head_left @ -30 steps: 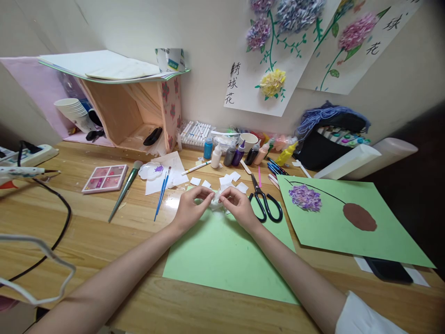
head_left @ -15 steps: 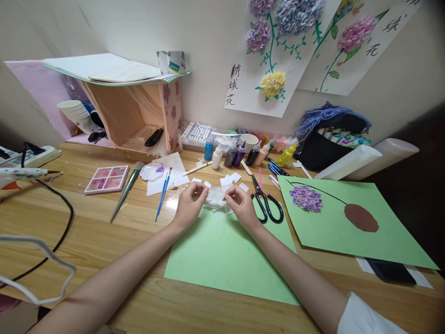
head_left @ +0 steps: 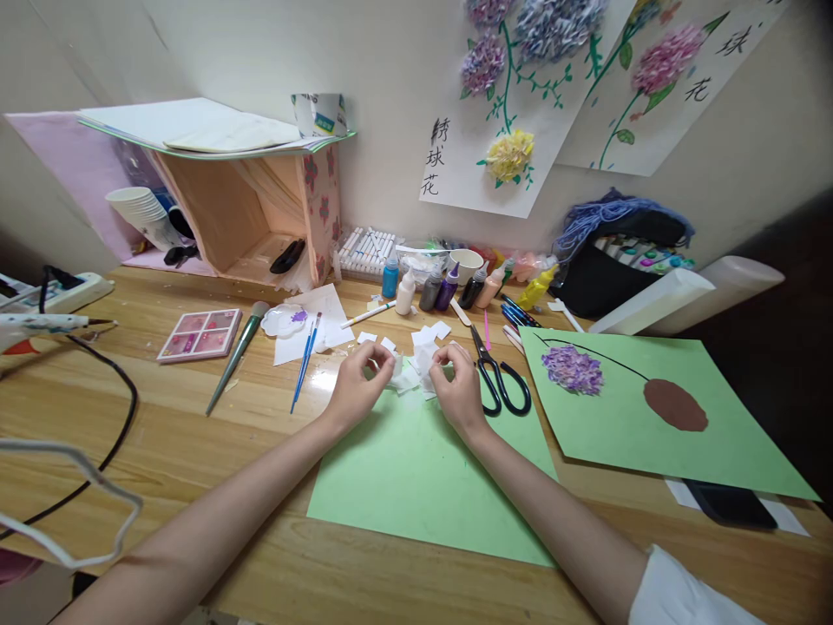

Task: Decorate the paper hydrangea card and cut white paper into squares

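My left hand (head_left: 357, 380) is pinched closed at the far edge of a green sheet (head_left: 429, 477), with a small piece of thin white paper (head_left: 397, 361) at its fingertips. Opposite it, my right hand (head_left: 459, 388) pinches another white paper piece (head_left: 425, 356). A narrow gap separates the two pieces. Below and between the hands, a loose white scrap (head_left: 407, 379) lies on the sheet. More cut white squares (head_left: 433, 332) are scattered just beyond. Black-handled scissors (head_left: 500, 382) lie right beside my right hand, partly on the green sheet.
At right, a second green sheet (head_left: 631, 451) carries a purple paper flower (head_left: 573, 371) and brown oval (head_left: 675, 405). Paint bottles (head_left: 448, 291) line the back. Left are blue brushes (head_left: 304, 365), a large brush (head_left: 238, 360), a palette (head_left: 200, 336) and a glue gun (head_left: 45, 323).
The white paper stretched between my hands has come apart into separate pieces. My hands have drawn slightly away from each other, and green sheet shows between them.
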The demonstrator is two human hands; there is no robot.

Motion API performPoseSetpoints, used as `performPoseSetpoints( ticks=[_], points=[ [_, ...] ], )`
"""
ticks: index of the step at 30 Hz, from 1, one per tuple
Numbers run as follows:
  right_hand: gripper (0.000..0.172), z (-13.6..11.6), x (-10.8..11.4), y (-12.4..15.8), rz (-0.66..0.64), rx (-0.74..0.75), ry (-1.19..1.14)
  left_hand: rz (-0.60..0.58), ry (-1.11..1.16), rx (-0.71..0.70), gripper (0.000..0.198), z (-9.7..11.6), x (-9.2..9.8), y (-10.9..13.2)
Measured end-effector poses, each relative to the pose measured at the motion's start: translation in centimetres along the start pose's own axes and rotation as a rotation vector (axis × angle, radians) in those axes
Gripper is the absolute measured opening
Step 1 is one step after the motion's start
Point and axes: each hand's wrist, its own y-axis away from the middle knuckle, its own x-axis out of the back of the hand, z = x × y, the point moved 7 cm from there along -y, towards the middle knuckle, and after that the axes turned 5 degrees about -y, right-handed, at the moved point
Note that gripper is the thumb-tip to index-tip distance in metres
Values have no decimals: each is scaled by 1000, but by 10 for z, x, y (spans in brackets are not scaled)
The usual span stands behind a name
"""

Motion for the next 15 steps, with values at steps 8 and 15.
performPoseSetpoints(
  ticks=[8, 15],
  points=[
    [6, -13, 4, 4, 69, 133, 31, -124, -454, -167, 8, 10, 19, -13],
    [16, -18, -4, 2, -54, 143, 17, -325, -624, -346, 17, 13, 15, -12]
  ],
)
